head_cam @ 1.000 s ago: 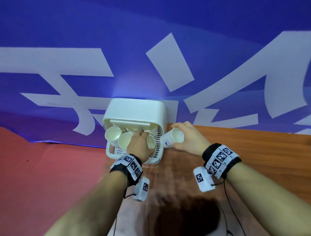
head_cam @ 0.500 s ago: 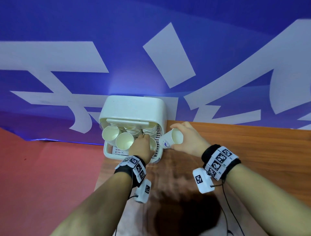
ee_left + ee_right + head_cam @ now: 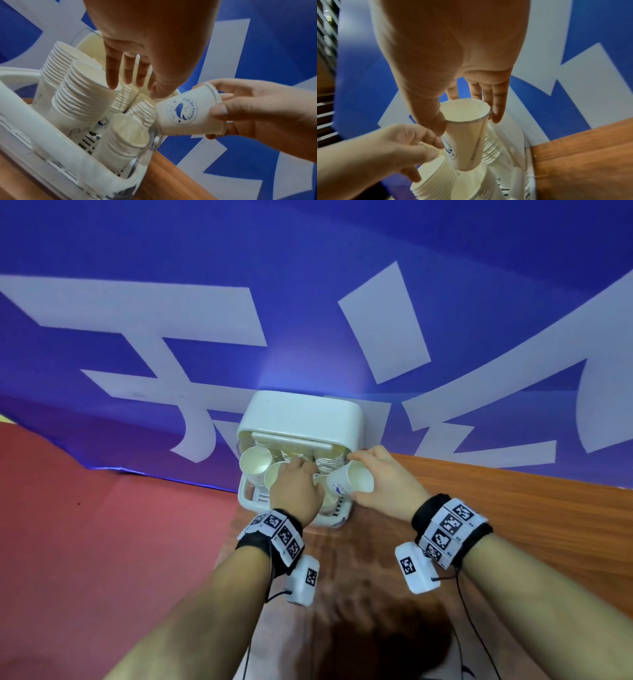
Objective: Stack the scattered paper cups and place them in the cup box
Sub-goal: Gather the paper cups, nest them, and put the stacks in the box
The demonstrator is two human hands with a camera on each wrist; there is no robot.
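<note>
The white cup box (image 3: 301, 416) stands at the table's far left corner with several stacks of paper cups (image 3: 82, 97) in it. My left hand (image 3: 294, 487) reaches into the box; its fingers (image 3: 112, 75) hang fairly straight, with one tip on a stack's rim. My right hand (image 3: 383, 481) pinches a single paper cup (image 3: 346, 486) with a blue round logo (image 3: 182, 112) near its rim. The cup is tilted, base towards the box, and hangs just over the box's right side, above a front stack (image 3: 471, 185). Thumb and fingertips (image 3: 496, 116) sit on opposite sides of the cup (image 3: 465, 142).
The box backs against a blue banner (image 3: 308, 302) with large white characters. Brown wooden table (image 3: 513, 501) stretches to the right and towards me. Red floor (image 3: 102, 542) lies past the table's left edge. The box's lid is raised over the stacks.
My right hand has carried the cup left, from beside the box to over its right side. The left hand stays in the box, shifted slightly.
</note>
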